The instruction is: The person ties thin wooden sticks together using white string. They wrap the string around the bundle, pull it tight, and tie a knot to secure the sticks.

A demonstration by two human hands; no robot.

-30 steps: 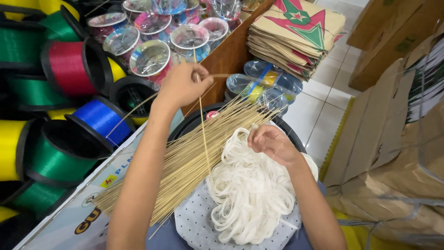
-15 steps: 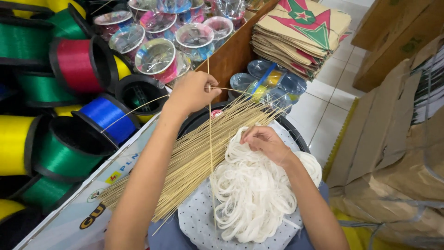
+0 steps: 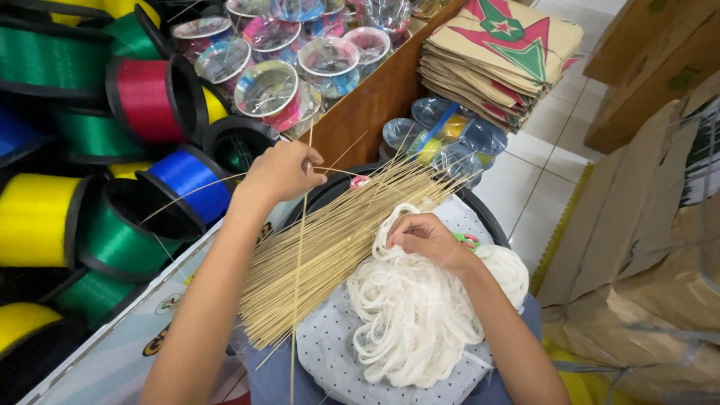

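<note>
Fingers of the left hand (image 3: 281,171) pinch one thin bamboo stick (image 3: 300,262), closed tight round it near its upper end, so the stick stands almost upright and runs down past the wrist across the rest of the bundle. That bundle of sticks (image 3: 330,247) is pale, straw-coloured and straight, fanned out slantwise over a round black rim (image 3: 491,221) and a grey dotted cloth (image 3: 330,352). Fingers of the right hand (image 3: 424,238) are curled and closed on a soft heap of white string (image 3: 420,315), which lies in loose glossy loops on the cloth, just beside the sticks and touching them. Small scissors with a green handle (image 3: 469,240) peep out from behind that hand. To the left stand big spools of line (image 3: 150,101) in red, blue, green and yellow, smooth and shiny with black flanges. Behind them, clear plastic reels (image 3: 266,88) sit packed in a wooden box (image 3: 375,97). Further right a flat stack of paper kites (image 3: 499,56) in tan, red and green rests on the white tiled floor (image 3: 525,187), near brown cardboard boxes (image 3: 652,187).
</note>
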